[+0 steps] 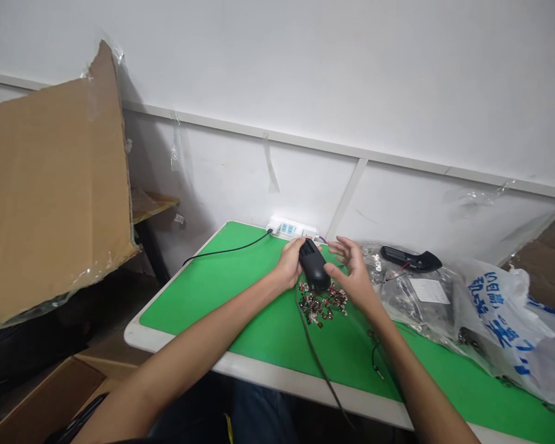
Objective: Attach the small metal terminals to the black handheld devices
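My left hand [290,263] grips a black rounded plastic casing [315,266] by its left side, above the green table. The casing is tilted, and its upper end has slots. My right hand [351,269] is at the right of the casing with its fingers spread and nothing in them. Its thumb tip is close to the casing's edge; I cannot tell if it touches. Just below lies a pile of small metal parts [321,306], partly hidden by the casing. A dark cable [311,345] runs from near the casing over the table's front edge.
At the back edge stands a white power strip [289,228] with a black cord [231,251] plugged in. Clear plastic bags [398,296] at right carry another black casing [411,259] with thin wires. A printed white bag [504,320] lies beyond. Large cardboard [50,191] rises at left.
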Demonstrator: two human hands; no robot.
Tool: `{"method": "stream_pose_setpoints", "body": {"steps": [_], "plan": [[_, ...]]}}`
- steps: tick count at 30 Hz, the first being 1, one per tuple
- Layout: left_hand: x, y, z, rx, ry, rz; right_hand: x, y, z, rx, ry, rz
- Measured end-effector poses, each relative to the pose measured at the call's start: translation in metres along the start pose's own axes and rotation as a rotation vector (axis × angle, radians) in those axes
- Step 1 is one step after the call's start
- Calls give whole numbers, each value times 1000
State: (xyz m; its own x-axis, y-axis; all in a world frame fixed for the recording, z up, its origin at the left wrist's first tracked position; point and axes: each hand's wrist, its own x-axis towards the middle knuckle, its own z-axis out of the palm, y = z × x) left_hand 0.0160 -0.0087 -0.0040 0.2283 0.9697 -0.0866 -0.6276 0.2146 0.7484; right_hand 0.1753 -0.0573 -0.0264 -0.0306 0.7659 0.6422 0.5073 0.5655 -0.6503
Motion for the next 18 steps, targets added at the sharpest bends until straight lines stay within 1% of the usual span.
{"method": "stream_pose_setpoints", "body": {"steps": [3,5,8,10,12,14,15,18], "plan": [[-1,2,0,-15,-32,20,-2,-8,8,-104,-27,33],[0,6,-2,8,-39,-15,0,-11,6,-195,-15,-8],[5,13,-7,124,-46,-100,5,-10,-8,-266,-16,-106],[9,18,-11,261,-112,-148,9,-7,-21,-294,-36,-131],[12,21,-14,371,-206,-171,11,-2,-33,-311,-70,-136],[13,21,-15,394,-264,-166,13,1,-43,-345,-91,-169],[13,21,-16,382,-270,-161,13,2,-46,-380,-82,-206],[11,19,-15,329,-256,-150,14,0,-47,-520,5,-356]]}}
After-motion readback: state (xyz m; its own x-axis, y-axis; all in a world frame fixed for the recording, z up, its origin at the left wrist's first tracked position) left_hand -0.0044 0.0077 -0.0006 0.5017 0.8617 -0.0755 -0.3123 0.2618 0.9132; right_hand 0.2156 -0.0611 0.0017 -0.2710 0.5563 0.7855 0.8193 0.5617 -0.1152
